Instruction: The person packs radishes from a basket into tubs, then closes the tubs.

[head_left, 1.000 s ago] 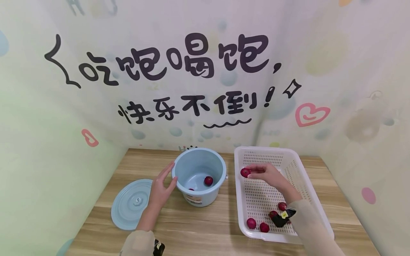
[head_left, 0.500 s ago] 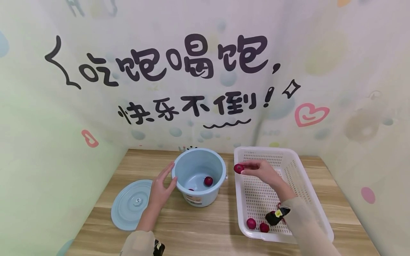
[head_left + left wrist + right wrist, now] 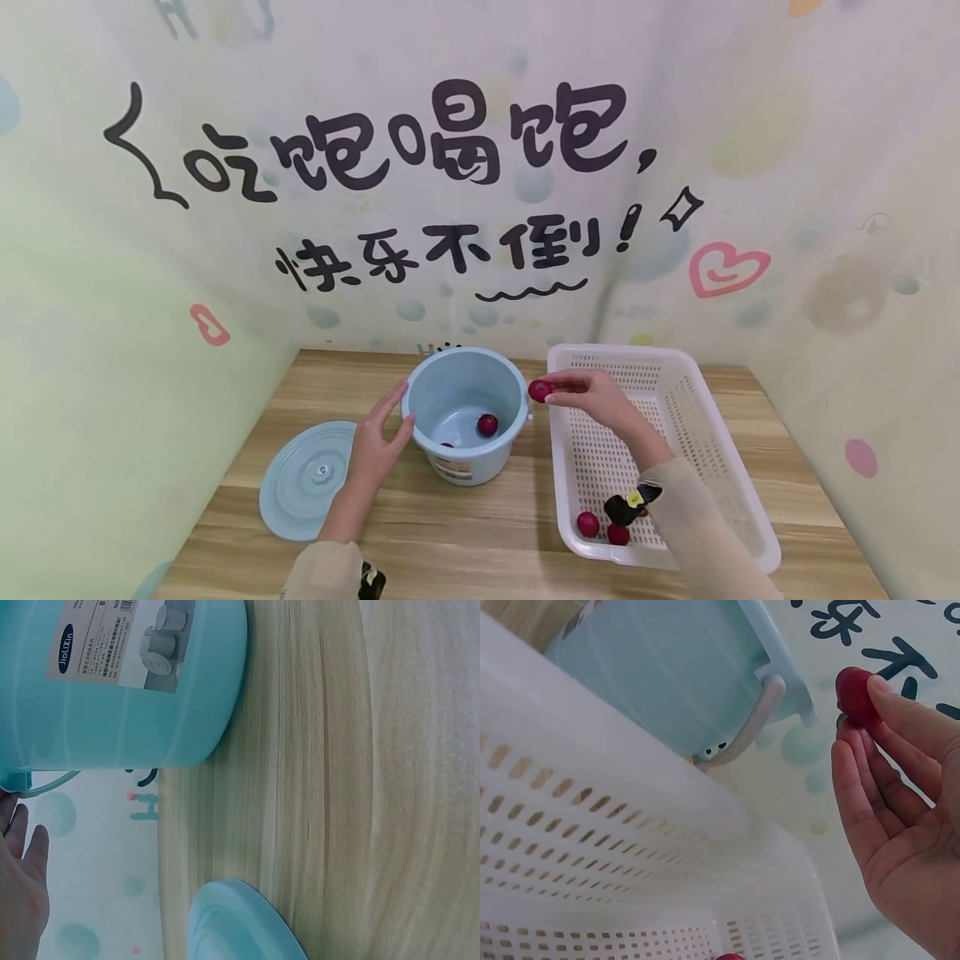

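Note:
My right hand (image 3: 600, 398) pinches a small round red fruit (image 3: 541, 391) between thumb and fingertips. It is just right of the light-blue bucket (image 3: 472, 467), near rim height. In the right wrist view the fruit (image 3: 857, 696) looks smooth and dark red. My left hand (image 3: 378, 446) touches the left side of the bucket's rim with spread, fairly straight fingers. Inside the bucket lies a red fruit (image 3: 487, 425), and another is mostly hidden by the front wall. The white perforated basket (image 3: 738, 483) stands at right. More red fruits (image 3: 588, 524) lie at its near end, partly covered by my right wrist.
A round blue lid (image 3: 300, 483) lies on the wooden table (image 3: 480, 550) left of the bucket. The bucket's handle (image 3: 754, 724) hangs by its side in the right wrist view. Behind the table stands a printed wall (image 3: 480, 312).
My right hand has carried the red fruit leftward and slightly up, from over the basket past its left edge to beside the bucket. My left hand has stayed at the bucket's rim.

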Available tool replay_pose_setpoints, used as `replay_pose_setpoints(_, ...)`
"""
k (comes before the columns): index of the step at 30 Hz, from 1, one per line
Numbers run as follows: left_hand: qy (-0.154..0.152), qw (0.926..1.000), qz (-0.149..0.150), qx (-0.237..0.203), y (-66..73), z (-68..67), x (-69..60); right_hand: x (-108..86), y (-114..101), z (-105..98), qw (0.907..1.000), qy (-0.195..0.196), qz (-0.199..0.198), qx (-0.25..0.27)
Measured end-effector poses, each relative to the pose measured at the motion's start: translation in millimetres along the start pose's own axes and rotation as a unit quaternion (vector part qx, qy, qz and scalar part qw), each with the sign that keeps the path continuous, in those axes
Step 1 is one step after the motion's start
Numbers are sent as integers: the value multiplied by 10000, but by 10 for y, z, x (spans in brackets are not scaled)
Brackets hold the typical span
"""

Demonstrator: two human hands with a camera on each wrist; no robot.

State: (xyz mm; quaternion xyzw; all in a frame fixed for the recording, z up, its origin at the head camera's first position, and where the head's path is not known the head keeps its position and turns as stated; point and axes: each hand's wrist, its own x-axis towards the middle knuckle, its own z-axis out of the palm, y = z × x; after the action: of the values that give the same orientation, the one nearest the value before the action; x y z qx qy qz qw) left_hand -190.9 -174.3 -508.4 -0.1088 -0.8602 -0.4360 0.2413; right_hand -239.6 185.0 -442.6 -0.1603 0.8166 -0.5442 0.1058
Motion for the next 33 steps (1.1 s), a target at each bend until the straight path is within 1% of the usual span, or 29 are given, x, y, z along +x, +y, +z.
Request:
replay_pose_setpoints(4, 27, 10000, 55, -36, 3, -4, 1, 24, -42, 47, 9999, -37, 32, 90)
replay_pose_setpoints(8, 60, 9999, 111, -51, -3, -1, 4, 40, -78, 81, 9999, -82, -25, 119)
replay_pose_setpoints(14, 48, 10000, 58, -30, -1, 2, 5, 56, -110, 126, 9997, -140, -88, 206)
replay_pose_setpoints(21, 59, 9999, 83, -14, -1, -4, 2, 87, -145, 194, 9995, -172, -99, 231)
replay_pose_setpoints(26, 32, 10000, 54, -31, 4, -7, 6, 107, -161, 234, 9995, -183, -171, 201)
replay_pose_setpoints(33, -14, 10000, -13, -40, 0, -3, 5, 126, -165, 277, 9988, -263, -288, 308)
